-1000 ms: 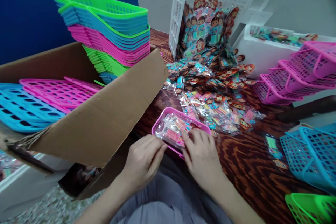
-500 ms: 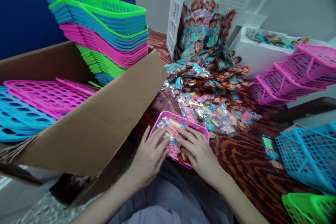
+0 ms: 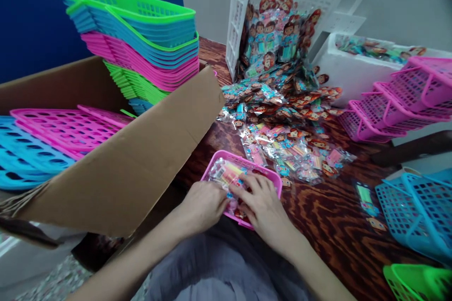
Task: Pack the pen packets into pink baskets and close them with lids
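A small pink plastic basket (image 3: 218,156) sits at the table's near edge, with clear packets (image 3: 226,172) of pastel sticks inside it. Curled at the basket's near left side, my left hand (image 3: 205,204) has its fingertips tucked down against the packets, so what they grip is hidden. My right hand (image 3: 263,202) lies over the basket's right half, fingers spread and touching the packets. Just beyond the basket, loose packets with cartoon-figure cards (image 3: 294,148) spread across the wood-grain table (image 3: 318,216).
A cardboard box (image 3: 141,160) with stacked coloured baskets (image 3: 141,33) stands left. A white crate (image 3: 237,23) spills packets at the back. Pink baskets (image 3: 391,103), a blue basket (image 3: 416,211) and a green basket (image 3: 416,282) line the right, near a white foam box (image 3: 348,73).
My left hand has drawn its fingers in from lying flat over the packets and moved slightly toward me. My right hand stays over the basket, its fingers a little more bent.
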A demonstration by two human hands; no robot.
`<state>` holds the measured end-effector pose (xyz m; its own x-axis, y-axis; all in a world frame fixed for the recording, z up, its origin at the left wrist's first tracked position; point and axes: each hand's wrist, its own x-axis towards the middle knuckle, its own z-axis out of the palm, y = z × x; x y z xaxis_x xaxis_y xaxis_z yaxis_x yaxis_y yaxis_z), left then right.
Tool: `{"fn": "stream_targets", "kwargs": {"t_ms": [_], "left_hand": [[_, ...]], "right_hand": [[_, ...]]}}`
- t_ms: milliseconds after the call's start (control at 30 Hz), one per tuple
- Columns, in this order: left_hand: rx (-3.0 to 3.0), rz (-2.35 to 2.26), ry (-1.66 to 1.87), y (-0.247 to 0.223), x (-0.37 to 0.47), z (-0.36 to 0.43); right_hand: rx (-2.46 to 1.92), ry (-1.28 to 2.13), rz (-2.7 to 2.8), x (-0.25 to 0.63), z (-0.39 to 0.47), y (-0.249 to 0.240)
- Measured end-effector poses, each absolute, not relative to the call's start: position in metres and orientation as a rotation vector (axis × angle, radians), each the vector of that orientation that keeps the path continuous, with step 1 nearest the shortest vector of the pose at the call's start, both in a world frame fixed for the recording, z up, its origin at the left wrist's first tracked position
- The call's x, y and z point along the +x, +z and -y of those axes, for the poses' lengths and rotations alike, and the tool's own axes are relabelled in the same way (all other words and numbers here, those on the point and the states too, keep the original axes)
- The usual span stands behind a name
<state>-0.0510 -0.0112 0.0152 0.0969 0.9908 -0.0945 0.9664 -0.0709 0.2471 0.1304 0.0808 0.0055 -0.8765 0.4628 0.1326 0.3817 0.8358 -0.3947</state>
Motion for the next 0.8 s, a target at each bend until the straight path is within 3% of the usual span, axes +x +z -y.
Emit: {"fn": "stream_targets", "kwargs": {"t_ms": [233,500,667,800], "left_hand": [[2.273,-2.054,0.655,0.0,-0.048,0.03],[2.605,-1.959,0.344,-0.019,-0.048,0.031],[2.583,-1.99,0.325,-0.025,-0.052,0.029],[2.51,-1.952,0.419,-0.013,-0.054,0.027]], "right_hand": [[-0.596,0.717,2.716,0.13,-0.084,0.007],[-0.636,0.659,2.412,0.14,-0.069,0.003],[-0.994,0.627,2.051,0.162,-0.067,-0.021],[-1.097,0.626,2.112,0.161,-0.067,-0.024]]}}
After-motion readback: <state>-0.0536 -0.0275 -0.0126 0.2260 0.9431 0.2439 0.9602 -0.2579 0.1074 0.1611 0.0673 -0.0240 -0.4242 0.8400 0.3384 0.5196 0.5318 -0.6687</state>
